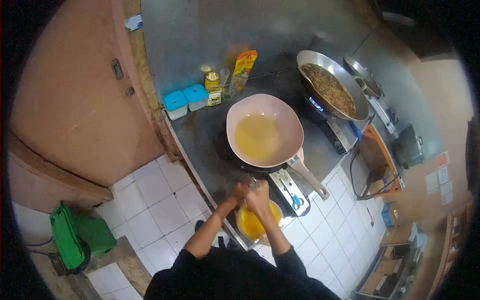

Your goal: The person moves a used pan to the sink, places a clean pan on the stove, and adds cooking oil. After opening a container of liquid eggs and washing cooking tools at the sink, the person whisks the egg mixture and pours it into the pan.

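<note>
Both my left hand (237,193) and my right hand (258,196) are closed and close together above a bowl (241,227) of yellow, egg-like liquid (251,223). A small greyish, see-through thing (252,183) shows at my fingers; its kind is too blurred to name, and which hand grips it I cannot tell. Just beyond my hands a pink wok (289,117) sits on a portable gas stove (289,192), with shallow yellowish oil-like liquid (256,137) in it. Its handle (310,181) points toward the lower right.
Blue-handled scissors (297,202) lie on the stove. At the back left stand two blue-lidded containers (175,101), a yellow can (212,79) and a yellow pouch (243,69). A large metal wok (330,87) with brown food sits over a blue flame (315,104). A green bin (82,235) stands left.
</note>
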A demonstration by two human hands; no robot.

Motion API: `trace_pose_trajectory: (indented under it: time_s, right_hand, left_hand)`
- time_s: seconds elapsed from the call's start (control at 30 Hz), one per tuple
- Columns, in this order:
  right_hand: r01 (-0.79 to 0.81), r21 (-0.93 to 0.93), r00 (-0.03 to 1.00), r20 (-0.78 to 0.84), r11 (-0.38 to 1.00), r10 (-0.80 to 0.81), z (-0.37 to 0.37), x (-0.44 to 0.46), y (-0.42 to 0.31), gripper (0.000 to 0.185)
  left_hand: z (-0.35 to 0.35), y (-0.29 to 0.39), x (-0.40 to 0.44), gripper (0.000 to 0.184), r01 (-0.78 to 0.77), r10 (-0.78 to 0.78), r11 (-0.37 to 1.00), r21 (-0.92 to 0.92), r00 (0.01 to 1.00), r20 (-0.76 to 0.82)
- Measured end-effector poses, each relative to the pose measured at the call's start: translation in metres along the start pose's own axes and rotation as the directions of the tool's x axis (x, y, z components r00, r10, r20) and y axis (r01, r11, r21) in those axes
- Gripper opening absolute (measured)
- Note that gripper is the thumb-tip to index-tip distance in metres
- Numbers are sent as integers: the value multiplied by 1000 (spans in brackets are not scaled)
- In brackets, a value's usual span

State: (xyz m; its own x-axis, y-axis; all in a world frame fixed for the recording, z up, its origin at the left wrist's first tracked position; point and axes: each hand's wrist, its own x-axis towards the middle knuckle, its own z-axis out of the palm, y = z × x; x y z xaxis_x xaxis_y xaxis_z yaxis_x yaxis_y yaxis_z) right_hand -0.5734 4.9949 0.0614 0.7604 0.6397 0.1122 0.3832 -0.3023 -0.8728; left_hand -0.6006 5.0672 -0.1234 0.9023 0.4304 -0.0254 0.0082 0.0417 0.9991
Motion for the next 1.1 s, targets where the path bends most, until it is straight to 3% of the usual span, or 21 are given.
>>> trace_pose_trajectory:
  time_s: [0.07,0.13,0.17,0.23,0.27,0.3,0.33,0.4,0.43,0.47,0.53,0.6,0.67,0.7,0.73,0.8,0.87,0.93,1.0,1.07,1.1]
  right_hand:
    - [97,113,989,-126,989,-83,-17,2,-77,21]
    - [-3,266,975,-211,964,61,-22,-5,-39,20]
    - [45,292,985,-172,955,6,-3,-8,9,16]
    - [48,62,998,-50,997,-45,-9,13,-3,18]
    - [-119,89,992,46,989,116,-19,15,-47,19]
    - [-74,128,997,-23,989,78,-29,11,-96,16]
    - [-82,123,996,-13,989,84,-25,2,-79,16]
    - [54,331,961,-273,942,41,-1,-2,-13,18]
    - [95,68,990,-106,993,-88,1,1,12,19]
    - [-154,189,988,26,970,151,-10,8,-17,19]
    - [73,211,995,-84,975,-57,-10,21,-55,16]
    - [31,151,998,-54,988,-23,-20,11,-62,17]
    - [65,283,995,-93,957,-40,6,-1,14,19]
    - [-19,76,1000,3,997,19,1,10,9,18]
    - [-75,60,997,37,995,72,3,14,-11,20]
    - [93,183,992,-105,979,-74,-20,10,-99,25]
    - [-90,291,981,-138,952,135,-17,-2,-50,27]
    - [128,29,988,-87,991,-125,4,8,-25,30]
    - [11,77,999,48,997,-15,2,9,-26,29]
    - [-77,240,992,-80,968,99,-28,10,-109,24]
    - [-38,247,993,-96,968,63,-13,7,-65,22]
  left_hand:
    - [2,-4,-1,29,-57,57,998,-4,998,-23]
    - [-9,-7,9,29,-58,54,997,56,996,66]
    - [-13,-13,19,29,-78,74,995,67,995,59]
    - [-4,-14,13,28,-51,51,998,-24,999,-10]
    - [-4,2,11,27,-16,16,1000,-9,1000,-27]
    - [-4,18,8,26,20,-20,1000,4,999,-44]
    - [-7,24,5,25,35,-37,998,-59,999,-35]
    - [-19,29,5,26,69,-64,985,-159,997,33]
    - [-16,23,3,27,110,-89,973,-203,990,108]
    - [-5,18,2,27,114,-91,970,-213,989,113]
    - [-5,14,3,29,5,-8,992,-128,1000,-20]
    - [-7,19,11,31,-12,11,999,-39,1000,-28]
    - [-17,29,9,29,229,-225,971,-75,973,58]
    - [-14,10,13,30,104,-105,994,25,994,43]
    - [-10,-9,16,32,-21,18,991,128,999,27]
    - [-8,-19,13,31,7,1,998,-66,992,123]
    - [-19,24,13,32,97,-90,988,-120,994,63]
    - [-12,13,14,31,25,-26,912,410,1000,-1]
    - [-11,7,11,29,53,-59,971,233,998,19]
    - [-16,21,8,31,109,-124,977,182,990,72]
    - [-22,33,6,33,153,-179,962,225,979,102]
